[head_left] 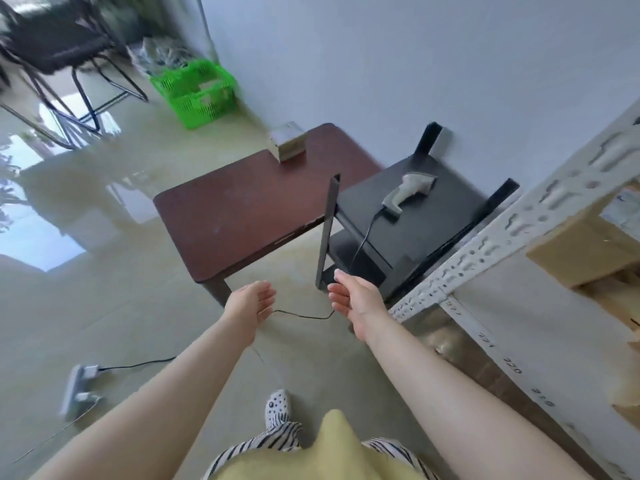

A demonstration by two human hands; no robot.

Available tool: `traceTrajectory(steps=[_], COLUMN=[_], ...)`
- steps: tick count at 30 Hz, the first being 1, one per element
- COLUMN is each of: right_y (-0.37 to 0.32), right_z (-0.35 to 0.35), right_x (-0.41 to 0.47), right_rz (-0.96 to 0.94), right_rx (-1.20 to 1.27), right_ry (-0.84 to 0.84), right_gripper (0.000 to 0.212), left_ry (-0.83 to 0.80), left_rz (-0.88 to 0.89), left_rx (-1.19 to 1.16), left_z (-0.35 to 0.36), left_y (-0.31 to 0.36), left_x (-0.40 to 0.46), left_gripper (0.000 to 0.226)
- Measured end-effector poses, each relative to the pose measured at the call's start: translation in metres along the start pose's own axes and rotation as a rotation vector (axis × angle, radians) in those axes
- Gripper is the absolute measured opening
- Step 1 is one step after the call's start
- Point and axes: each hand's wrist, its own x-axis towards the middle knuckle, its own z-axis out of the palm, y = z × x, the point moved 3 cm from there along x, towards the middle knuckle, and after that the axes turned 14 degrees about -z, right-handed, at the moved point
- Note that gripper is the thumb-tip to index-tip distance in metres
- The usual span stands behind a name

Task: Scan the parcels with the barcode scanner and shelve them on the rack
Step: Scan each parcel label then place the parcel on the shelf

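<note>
1. Grey and corded, the barcode scanner (408, 192) lies on its side on top of the black stand (433, 230), and neither of our hands touches it.
2. We hold our left hand (251, 301) out in front of us, its fingers loose and relaxed, gripping nothing.
3. Our right hand (353, 299) is likewise released, with the fingers lightly bent and nothing in them; it hangs just in front of the stand's near corner post.
4. One small parcel (288, 141) sits at the far edge of the dark red table (235, 216), well apart from both hands.
5. We see the white metal rack (491, 251) at our right, just beside the stand, with a brown cardboard parcel (585, 247) already resting on its shelf.
6. The scanner's black cable (363, 237) runs down off the stand and across the pale floor between our hands.
7. At the lower left a white power strip (78, 389) lies on the floor with a plug in it.
8. Farther back, against the wall, stands a green plastic basket (197, 91), and a black chair (59, 39) stands to its left; both are blurred.
</note>
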Motion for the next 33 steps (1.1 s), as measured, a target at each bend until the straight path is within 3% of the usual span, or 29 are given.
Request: traceTrajectory(steps=[5, 18, 24, 29, 33], right_y=[-0.025, -0.13, -0.157, -0.171, -0.167], right_z=[0.051, 0.152, 0.186, 0.206, 0.218], right_x=[0.035, 0.205, 0.302, 0.378, 0.453], right_rz=[-0.022, -0.083, -0.084, -0.099, -0.126], right_rx=[-0.001, -0.065, -0.17, -0.222, -0.277], right_ry=[0.019, -0.005, 0.016, 0.074, 0.122], right_gripper=[0.02, 0.014, 0.025, 0.021, 0.037], left_ry=[-0.026, -0.072, -0.03, -0.018, -0.004], left_rz=[-0.005, 0.062, 0.082, 0.095, 0.12], left_rx=[-0.028, -0.045, -0.035, 0.02, 0.108], left_z=[-0.013, 0.044, 0.061, 0.091, 0.119], left_y=[0.058, 0.223, 0.302, 0.36, 0.404], left_x=[0.026, 0.099, 0.152, 0.208, 0.278], left_gripper=[0.016, 0.012, 0.031, 0.029, 0.039])
